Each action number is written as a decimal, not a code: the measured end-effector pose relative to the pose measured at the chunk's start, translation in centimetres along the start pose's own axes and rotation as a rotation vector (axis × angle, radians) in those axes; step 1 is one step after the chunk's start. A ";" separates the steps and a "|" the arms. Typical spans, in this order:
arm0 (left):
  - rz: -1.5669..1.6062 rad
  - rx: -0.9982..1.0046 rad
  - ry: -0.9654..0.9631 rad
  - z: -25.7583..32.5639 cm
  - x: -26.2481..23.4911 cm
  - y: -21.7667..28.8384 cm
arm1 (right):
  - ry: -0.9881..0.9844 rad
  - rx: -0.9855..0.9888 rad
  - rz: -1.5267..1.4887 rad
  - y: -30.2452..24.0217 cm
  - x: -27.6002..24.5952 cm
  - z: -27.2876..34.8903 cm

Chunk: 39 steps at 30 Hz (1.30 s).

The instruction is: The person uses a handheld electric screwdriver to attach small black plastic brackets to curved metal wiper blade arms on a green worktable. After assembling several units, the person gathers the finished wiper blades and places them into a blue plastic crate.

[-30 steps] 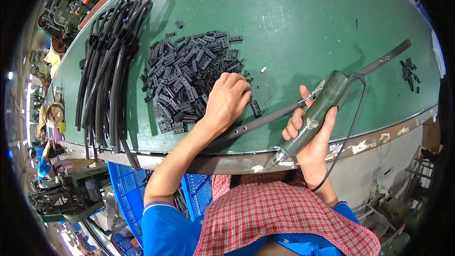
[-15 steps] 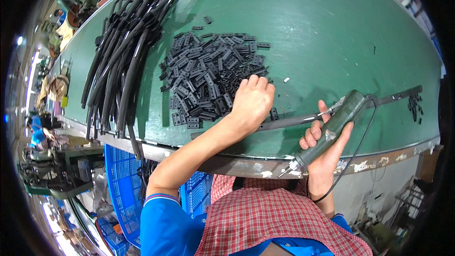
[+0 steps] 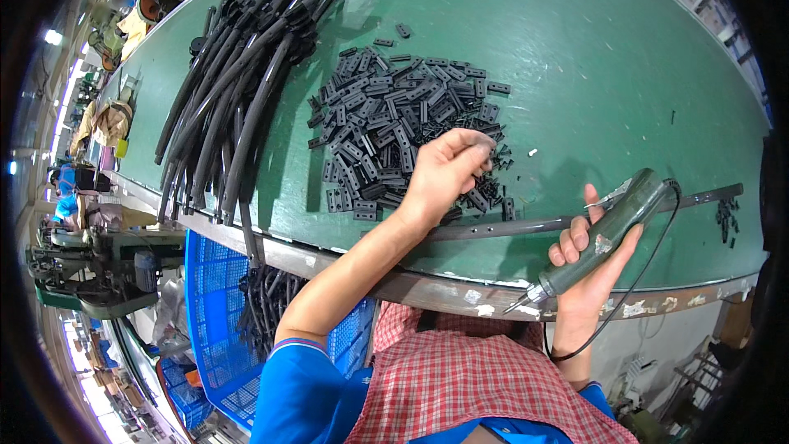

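Near the middle of the frame we see the left hand [image 3: 448,174] with its fingertips bunched together, at the right edge of a heap of dark plates [image 3: 394,119]. Loose black screws [image 3: 493,189] lie around those fingers, but we cannot tell whether the fingers grasp one.

Right of centre, we find the right hand [image 3: 597,284] wrapped around a green driver [image 3: 606,234]. The driver is tilted, its bit aimed toward the lower left over the front edge of the green tabletop [image 3: 592,57]. From its upper end we follow a black cord [image 3: 653,259] down past the wrist.

A dark tube [image 3: 518,228] with small holes lies along the tabletop, running from below the left hand toward the right of the frame and passing behind the driver. We cannot make out whether the right hand touches it. Near its far end we notice a second cluster of screws, and above its middle a small white bit [image 3: 532,152].

At the upper left we have a bundle of bent black tubes [image 3: 246,74]; at the lower left, a blue basket [image 3: 215,325] holds more dark pieces.
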<state>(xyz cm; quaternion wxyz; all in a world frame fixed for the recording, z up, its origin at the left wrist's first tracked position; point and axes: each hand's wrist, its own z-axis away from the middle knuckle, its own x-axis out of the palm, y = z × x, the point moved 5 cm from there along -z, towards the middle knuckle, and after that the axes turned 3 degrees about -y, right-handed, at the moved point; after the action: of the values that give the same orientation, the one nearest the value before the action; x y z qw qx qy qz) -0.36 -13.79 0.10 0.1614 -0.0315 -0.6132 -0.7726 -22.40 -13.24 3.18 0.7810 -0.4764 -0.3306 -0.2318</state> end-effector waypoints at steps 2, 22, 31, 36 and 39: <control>0.310 -0.058 -0.099 -0.2 -1.0 -0.2 | -0.006 -0.008 0.020 -0.1 0.9 -0.4; 0.371 -0.326 -0.276 3.2 2.9 -1.7 | -0.523 -0.714 0.000 -3.7 7.1 -1.5; 0.423 -0.366 -0.465 3.2 2.6 -1.8 | -0.588 -0.737 0.024 -3.5 7.6 -1.0; 0.424 -0.371 -0.525 3.4 3.2 -1.5 | -0.525 -0.694 -0.113 -3.9 6.8 -1.6; 0.388 -0.372 -0.515 3.6 3.5 -1.6 | -0.360 -0.628 -0.252 -3.9 5.1 -2.6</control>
<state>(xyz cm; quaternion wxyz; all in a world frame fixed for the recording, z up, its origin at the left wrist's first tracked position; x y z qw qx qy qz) -4.66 -10.73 0.35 0.1369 -0.3694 -0.4655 -0.7925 -20.85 -17.47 8.35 0.4918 -0.6812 -0.4315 -0.3286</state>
